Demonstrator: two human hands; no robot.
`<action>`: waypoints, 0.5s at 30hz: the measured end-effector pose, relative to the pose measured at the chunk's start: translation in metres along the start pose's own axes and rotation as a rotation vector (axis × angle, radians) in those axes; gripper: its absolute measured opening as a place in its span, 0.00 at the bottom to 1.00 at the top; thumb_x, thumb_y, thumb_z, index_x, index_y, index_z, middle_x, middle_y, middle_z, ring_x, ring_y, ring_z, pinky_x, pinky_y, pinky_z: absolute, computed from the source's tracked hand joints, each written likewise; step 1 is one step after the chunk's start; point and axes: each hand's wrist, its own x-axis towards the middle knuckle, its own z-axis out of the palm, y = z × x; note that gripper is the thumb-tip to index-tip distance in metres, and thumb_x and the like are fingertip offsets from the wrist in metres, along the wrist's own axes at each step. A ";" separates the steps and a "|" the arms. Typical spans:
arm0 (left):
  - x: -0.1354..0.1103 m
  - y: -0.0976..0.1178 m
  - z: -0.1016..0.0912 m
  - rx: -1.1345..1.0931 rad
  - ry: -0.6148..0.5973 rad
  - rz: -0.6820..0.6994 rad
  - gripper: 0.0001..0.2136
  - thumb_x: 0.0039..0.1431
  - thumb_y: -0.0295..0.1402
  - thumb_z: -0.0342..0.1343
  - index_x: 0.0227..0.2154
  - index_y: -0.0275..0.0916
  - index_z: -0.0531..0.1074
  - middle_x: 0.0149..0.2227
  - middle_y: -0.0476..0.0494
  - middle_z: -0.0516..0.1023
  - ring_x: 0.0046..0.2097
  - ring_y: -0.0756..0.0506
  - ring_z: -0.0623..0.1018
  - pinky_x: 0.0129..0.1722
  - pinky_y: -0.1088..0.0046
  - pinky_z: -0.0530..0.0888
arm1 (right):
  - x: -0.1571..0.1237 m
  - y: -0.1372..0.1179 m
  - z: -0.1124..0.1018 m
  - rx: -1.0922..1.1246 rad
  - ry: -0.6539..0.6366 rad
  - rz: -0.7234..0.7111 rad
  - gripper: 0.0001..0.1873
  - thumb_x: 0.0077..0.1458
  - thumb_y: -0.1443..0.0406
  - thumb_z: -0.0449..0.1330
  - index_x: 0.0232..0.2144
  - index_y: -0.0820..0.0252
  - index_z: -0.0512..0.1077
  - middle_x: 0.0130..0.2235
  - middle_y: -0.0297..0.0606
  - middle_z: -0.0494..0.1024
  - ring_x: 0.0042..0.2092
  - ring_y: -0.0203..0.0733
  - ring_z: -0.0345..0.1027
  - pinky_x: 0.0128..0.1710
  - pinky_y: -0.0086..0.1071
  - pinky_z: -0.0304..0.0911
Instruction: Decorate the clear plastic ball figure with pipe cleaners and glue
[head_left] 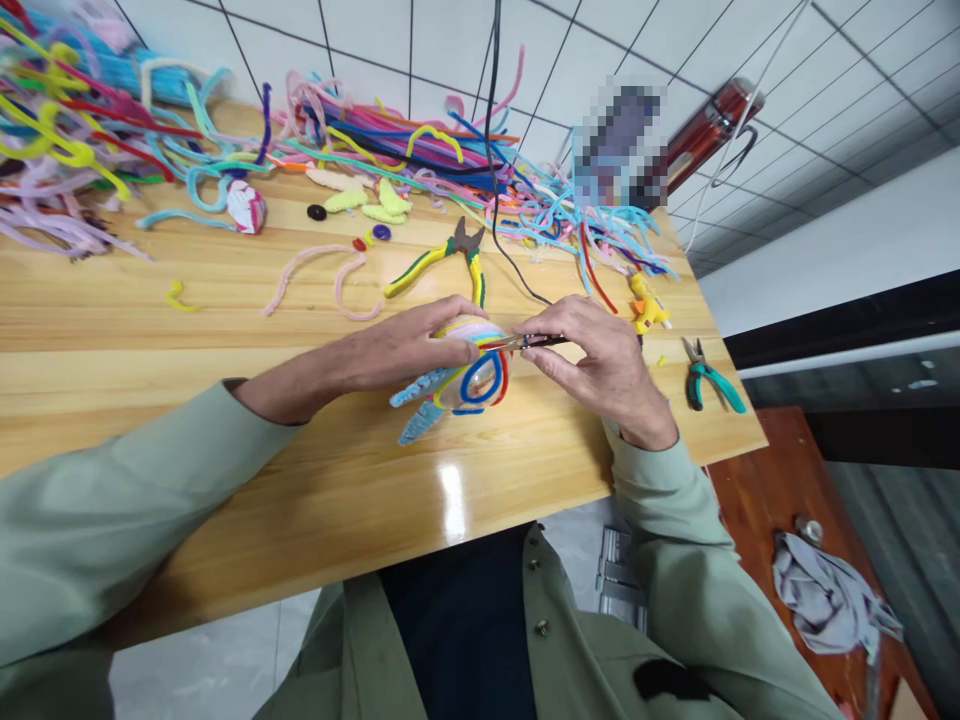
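Note:
My left hand (416,345) is closed around a rounded pipe-cleaner craft (484,385) just above the table. The craft has yellow, red, pink and blue bands, a blue loop on its front, and light blue fuzzy pieces (420,420) sticking out at the left. Between the fingers of my right hand (592,355) is a slim pointed metal tool (536,342) with a dark handle; its exact kind is hard to make out. The tool's tip meets the top of the craft, close to my left thumb. Yellow-green pliers (435,265) lie just beyond my left hand.
Piles of coloured pipe cleaners (420,150) line the wall side. A black cable (491,160) hangs down onto the table. On the right are a yellow glue gun (646,305), teal pliers (720,385) and a red thermos (701,135). Pink pipe-cleaner pieces (300,262) lie at left.

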 end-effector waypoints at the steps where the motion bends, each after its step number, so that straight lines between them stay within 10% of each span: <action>1: 0.000 -0.001 0.000 0.003 -0.001 -0.001 0.28 0.65 0.57 0.58 0.58 0.44 0.78 0.61 0.41 0.81 0.64 0.31 0.77 0.61 0.55 0.75 | 0.000 0.000 0.000 0.014 0.005 -0.006 0.08 0.72 0.59 0.67 0.50 0.50 0.83 0.41 0.39 0.87 0.42 0.47 0.79 0.45 0.42 0.71; 15: 0.000 -0.001 0.000 0.019 -0.009 -0.011 0.29 0.66 0.59 0.57 0.59 0.43 0.77 0.60 0.41 0.81 0.63 0.31 0.77 0.62 0.55 0.75 | -0.002 0.000 0.001 -0.008 -0.001 0.017 0.08 0.72 0.59 0.67 0.50 0.51 0.83 0.41 0.39 0.87 0.43 0.47 0.80 0.45 0.41 0.71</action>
